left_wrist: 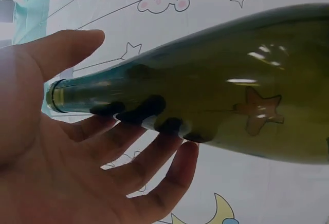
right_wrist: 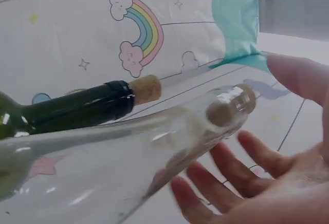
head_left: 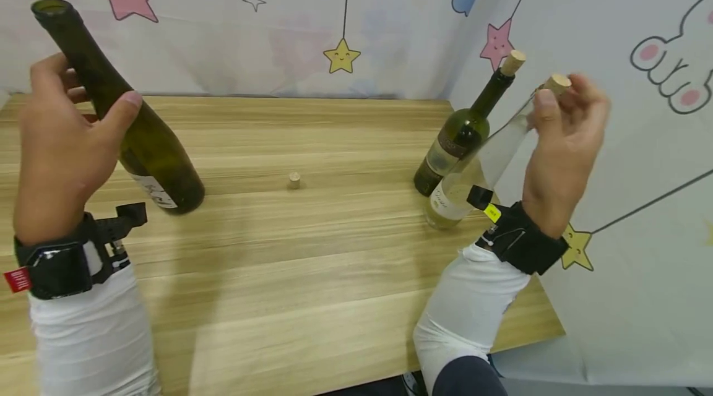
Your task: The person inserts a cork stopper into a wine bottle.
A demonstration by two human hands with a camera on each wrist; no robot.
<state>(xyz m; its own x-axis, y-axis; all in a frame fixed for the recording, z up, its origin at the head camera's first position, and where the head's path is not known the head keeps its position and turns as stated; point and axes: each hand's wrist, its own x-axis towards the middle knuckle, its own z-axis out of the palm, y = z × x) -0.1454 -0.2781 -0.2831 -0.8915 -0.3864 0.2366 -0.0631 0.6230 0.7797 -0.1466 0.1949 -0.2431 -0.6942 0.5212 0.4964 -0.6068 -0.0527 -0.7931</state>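
In the head view an uncorked green wine bottle [head_left: 161,154] stands at the left, its label low on the side. My left hand [head_left: 72,136] is at its neck and shoulder. In the left wrist view its fingers [left_wrist: 159,183] reach behind the glass, while the thumb stands off it. At the right, a clear glass bottle [head_left: 490,154] has a cork [head_left: 557,83] in its mouth. My right hand [head_left: 568,142] is beside that neck; in the right wrist view the thumb [right_wrist: 298,77] is spread away from the glass. Whether its fingers touch is unclear.
Close behind the clear bottle stands a corked dark green wine bottle [head_left: 451,136]. A small loose cork [head_left: 294,180] is on the wooden table [head_left: 312,272], between the two hands. Printed cloth walls [head_left: 211,31] border the table at the back and right.
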